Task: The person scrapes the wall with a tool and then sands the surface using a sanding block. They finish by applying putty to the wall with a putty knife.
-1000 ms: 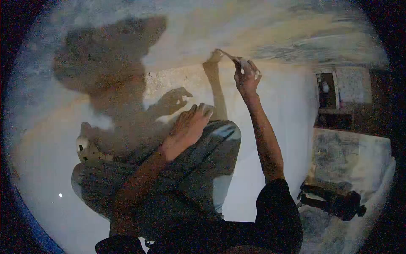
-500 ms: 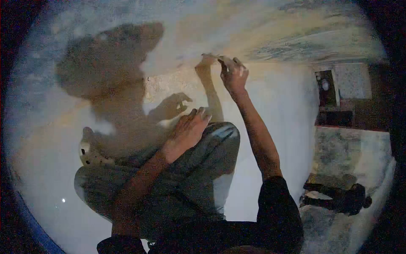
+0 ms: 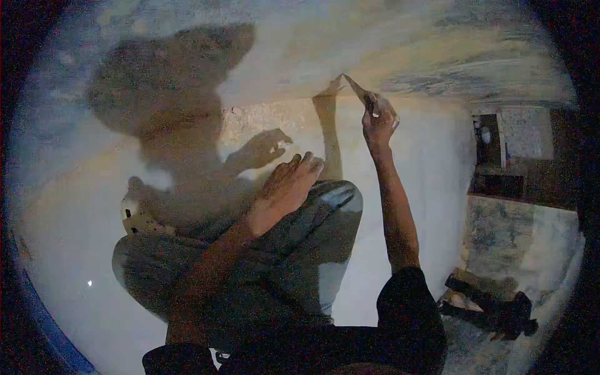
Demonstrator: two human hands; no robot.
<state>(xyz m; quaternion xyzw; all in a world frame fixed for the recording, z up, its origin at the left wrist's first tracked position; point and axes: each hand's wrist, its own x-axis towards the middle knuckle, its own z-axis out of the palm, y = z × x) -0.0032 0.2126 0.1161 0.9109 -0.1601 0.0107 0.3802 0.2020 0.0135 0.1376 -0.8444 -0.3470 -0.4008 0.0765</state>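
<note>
My right hand (image 3: pixel 381 125) is closed around a thin, tapered tool (image 3: pixel 354 86); its exact kind is not clear. The tool's point reaches up and left, at or close to the painted surface (image 3: pixel 431 59), which has streaks of blue, grey and ochre. Over my bent knee (image 3: pixel 340 197), my left hand (image 3: pixel 290 181) hovers with loosely curved fingers slightly apart and nothing visible in them. A rough, flaky light patch (image 3: pixel 265 119) lies beyond the left hand, on the pale surface. Shadows of my head and both hands fall across it.
At the lower right another person (image 3: pixel 494 306) in dark clothes is by a mottled painted panel (image 3: pixel 500 231). Dark furniture or an opening (image 3: pixel 497 185) and a pale board (image 3: pixel 528 131) stand at the right. A blue edge (image 3: pixel 50 334) curves at the lower left.
My right hand has moved right and slightly down, and the tool now angles more steeply upward. My left hand has shifted slightly right and up. The other person appears lower, leaning differently.
</note>
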